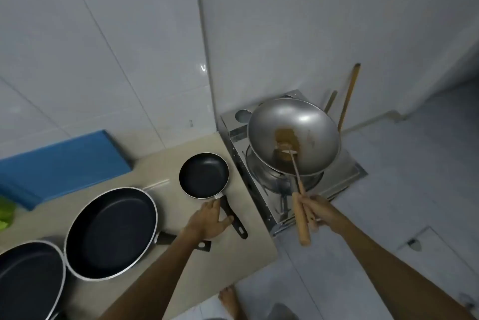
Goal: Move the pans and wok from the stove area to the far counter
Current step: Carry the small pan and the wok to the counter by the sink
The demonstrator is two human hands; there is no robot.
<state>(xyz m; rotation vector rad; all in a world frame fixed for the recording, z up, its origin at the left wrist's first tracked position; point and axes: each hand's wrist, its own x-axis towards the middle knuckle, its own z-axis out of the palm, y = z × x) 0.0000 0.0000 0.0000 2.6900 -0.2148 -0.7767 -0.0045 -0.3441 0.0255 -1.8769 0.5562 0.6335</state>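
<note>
Stove (344,177): steel, landmark. Wok (294,135): tilted above it, wooden handle gripped in closed right hand (317,212). Large pan (111,233): on counter, well left of stove. Small pan (204,174): just left of stove; left hand (208,221) fingers loosely spread over its handle, grip unclear.

Bare counter (248,249) between small pan (204,175) and stove (344,177); large pan (111,233) leftward.
</note>
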